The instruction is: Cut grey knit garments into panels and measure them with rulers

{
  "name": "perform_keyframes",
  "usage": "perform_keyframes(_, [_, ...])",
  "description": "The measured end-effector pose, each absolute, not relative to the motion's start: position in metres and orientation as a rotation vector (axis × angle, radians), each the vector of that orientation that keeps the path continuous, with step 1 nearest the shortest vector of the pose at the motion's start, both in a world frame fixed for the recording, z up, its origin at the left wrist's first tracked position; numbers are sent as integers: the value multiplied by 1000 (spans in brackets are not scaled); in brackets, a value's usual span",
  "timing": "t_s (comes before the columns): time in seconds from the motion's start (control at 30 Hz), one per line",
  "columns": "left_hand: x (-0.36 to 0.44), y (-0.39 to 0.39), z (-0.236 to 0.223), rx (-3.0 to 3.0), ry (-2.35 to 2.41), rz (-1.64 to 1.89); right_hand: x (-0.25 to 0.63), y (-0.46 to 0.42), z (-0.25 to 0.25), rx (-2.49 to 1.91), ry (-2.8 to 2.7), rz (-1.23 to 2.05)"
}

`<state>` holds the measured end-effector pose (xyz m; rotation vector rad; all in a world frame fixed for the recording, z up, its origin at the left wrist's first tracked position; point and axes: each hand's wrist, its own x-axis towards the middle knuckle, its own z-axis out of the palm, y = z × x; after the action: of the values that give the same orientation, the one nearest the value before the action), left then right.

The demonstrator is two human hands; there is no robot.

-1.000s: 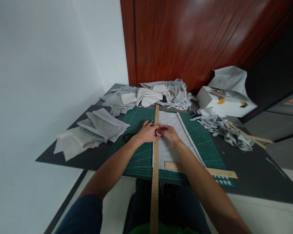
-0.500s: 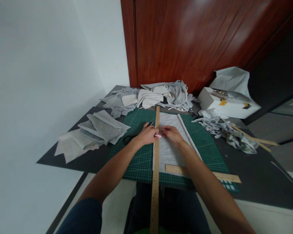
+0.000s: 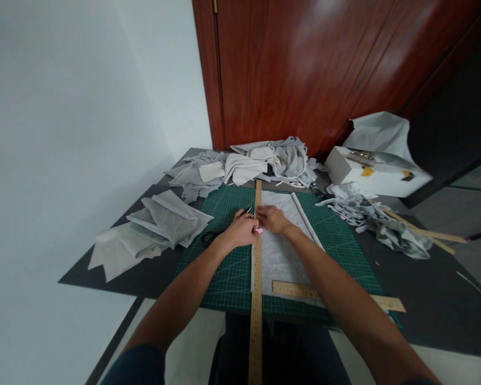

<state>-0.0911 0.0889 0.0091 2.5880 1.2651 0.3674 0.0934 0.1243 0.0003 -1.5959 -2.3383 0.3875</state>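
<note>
A long wooden ruler (image 3: 256, 299) lies lengthwise along the left side of a light grey fabric piece (image 3: 282, 251). My left hand (image 3: 242, 229) is closed beside the ruler, with a small pink piece (image 3: 258, 230) showing at its fingers; its exact kind is unclear. Over the ruler's right edge, my right hand (image 3: 273, 219) has its fingers bent together, touching the ruler. Black-handled scissors (image 3: 209, 238) lie partly hidden under my left hand and forearm, the tip showing beyond. A shorter wooden ruler (image 3: 292, 289) crosses the fabric's near end, partly under my right forearm.
A green cutting mat (image 3: 224, 283) covers the table's middle. Grey fabric sheets (image 3: 168, 216) are stacked left, with a fabric heap (image 3: 248, 164) at the back. Fabric scraps (image 3: 361, 208) and crossed wooden sticks (image 3: 433, 233) lie right, near a white box (image 3: 380, 179).
My right hand has moved left, bringing its fingers onto the ruler. My left hand stays by the ruler with the pink piece. The whole view has shifted slightly.
</note>
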Motion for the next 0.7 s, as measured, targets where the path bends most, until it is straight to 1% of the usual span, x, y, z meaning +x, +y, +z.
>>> perform_keyframes(0.2, [-96,95,13,2577,1222,403,89,118,13,-1729,-2463,404])
perform_keyframes(0.47, [-100,98,14,2516,1467,443,83,114,20,-1845,-2446,449])
perform_keyframes(0.6, [-97,102,16,2424,1510,466,80,112,20,-1860,-2465,450])
perform_keyframes(0.7, [-92,104,21,2351,1578,413,79,111,19,-1850,-2476,472])
